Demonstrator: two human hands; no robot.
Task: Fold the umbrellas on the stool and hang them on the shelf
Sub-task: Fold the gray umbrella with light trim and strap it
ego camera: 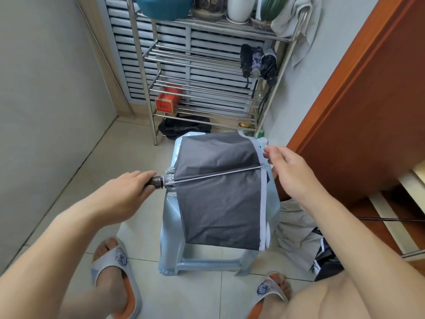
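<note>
The left hand [128,187] grips the umbrella [218,192] handle over the stool [170,217]. The right hand [289,171] pinches the canopy's edge.

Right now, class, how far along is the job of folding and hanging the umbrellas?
Done: three folded umbrellas hang on the shelf. In hand: the left hand grips the grey umbrella handle over the stool; the right hand pinches its canopy edge. Left: finish folding and hang it.

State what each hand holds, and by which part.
The left hand grips the grey umbrella by its dark handle. The right hand pinches the canopy's pale edge at the rib tip.
</note>
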